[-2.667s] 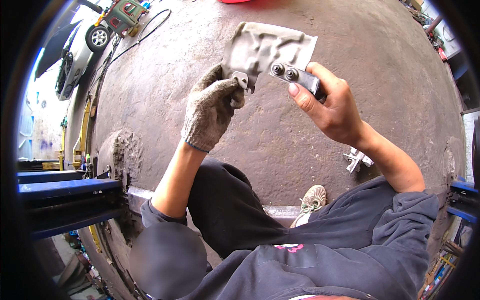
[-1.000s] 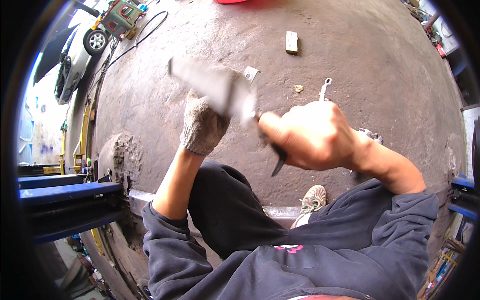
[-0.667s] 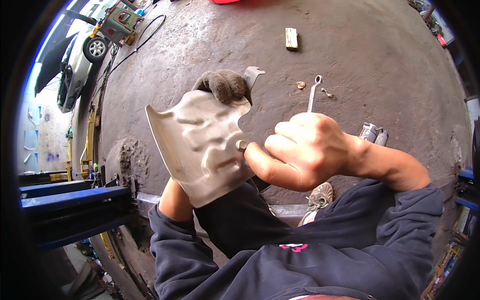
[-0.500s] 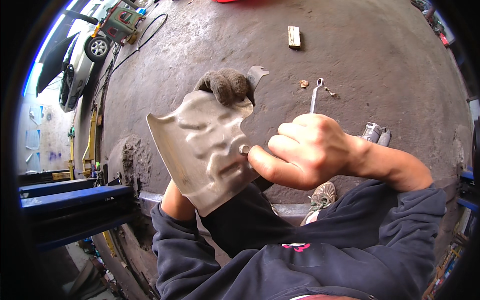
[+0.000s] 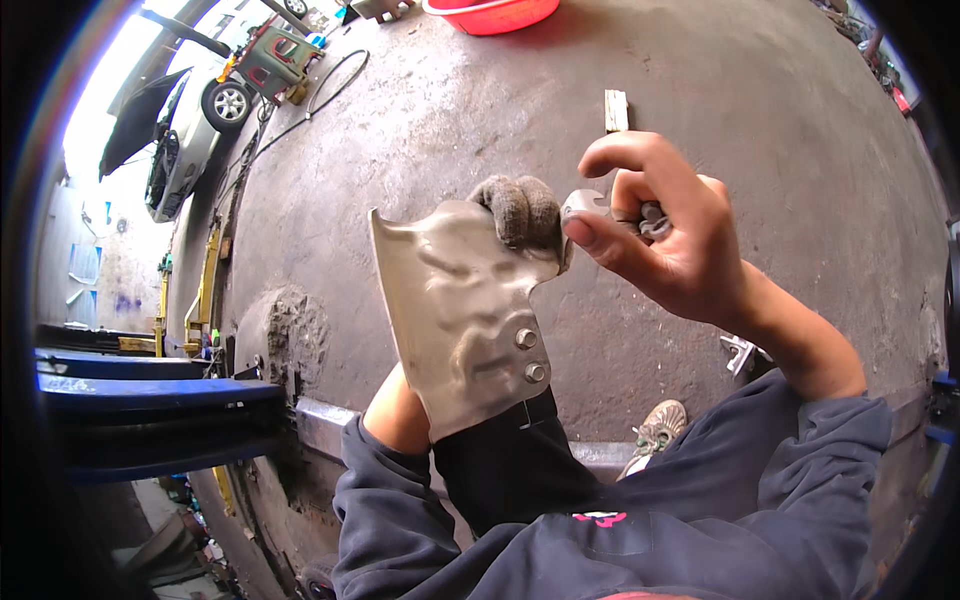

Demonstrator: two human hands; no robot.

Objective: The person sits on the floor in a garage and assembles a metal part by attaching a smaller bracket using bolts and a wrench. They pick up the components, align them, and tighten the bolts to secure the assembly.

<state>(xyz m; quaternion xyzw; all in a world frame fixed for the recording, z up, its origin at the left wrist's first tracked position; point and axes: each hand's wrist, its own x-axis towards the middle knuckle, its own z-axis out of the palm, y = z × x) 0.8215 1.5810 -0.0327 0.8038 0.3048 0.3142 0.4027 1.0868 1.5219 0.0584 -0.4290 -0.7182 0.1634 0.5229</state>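
Observation:
My left hand (image 5: 520,208), in a dark knitted glove, grips the upper edge of a stamped metal heat shield (image 5: 455,300). Two hex-head bolts (image 5: 526,339) sit one above the other near the shield's right edge. A pale metal tab (image 5: 586,203) sticks out past the gloved fingers. My bare right hand (image 5: 680,225) is at this tab, its thumb tip against or just in front of it and the index finger arched above. Its other fingers curl round small grey metal pieces (image 5: 654,222), perhaps bolts, mostly hidden.
Beyond my right hand a wood block (image 5: 616,110) lies on the floor. A red basin (image 5: 495,14) stands at the far edge. Left are blue lift arms (image 5: 160,395), a green stool (image 5: 275,65) and a car (image 5: 190,140). A metal part (image 5: 742,354) lies by my shoe (image 5: 660,430).
My right hand has moved up from the bolt at the shield's edge to the tab, uncovering a second bolt. The shield has shifted right in view, and more of the red basin shows.

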